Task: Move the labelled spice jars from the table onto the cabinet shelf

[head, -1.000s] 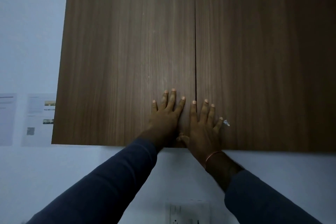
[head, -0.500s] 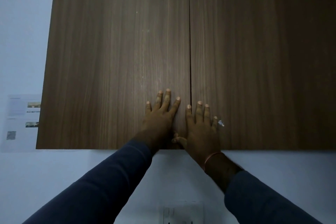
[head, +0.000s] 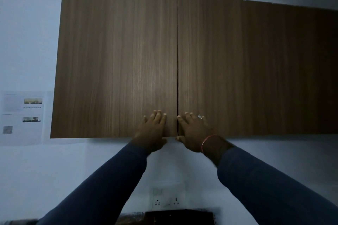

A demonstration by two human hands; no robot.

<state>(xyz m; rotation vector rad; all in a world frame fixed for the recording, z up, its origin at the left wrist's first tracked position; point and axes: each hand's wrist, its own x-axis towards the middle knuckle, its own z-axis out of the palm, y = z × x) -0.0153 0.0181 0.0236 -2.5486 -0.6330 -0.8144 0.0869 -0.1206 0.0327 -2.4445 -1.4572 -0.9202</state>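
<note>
- Pressing flat on the cabinet: left hand on left door, right hand on right door, fingers straight, gripping nothing.
- Vs a sec ago both hands sit lower, just above frame centre, thumbs at the doors' btm edge; seam betw. doors still shut.
- Reads as prep to pull doors open — shelf hidden behind them.
- Spice jars not in view; can't tell if any are shelved.

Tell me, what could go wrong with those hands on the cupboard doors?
The right hand lies right at the narrow gap between the left door and right door, so a fingertip could get pinched. Both it and the left hand are at the doors' bottom corners; pulled open, the doors might swing toward the person's head.
</note>
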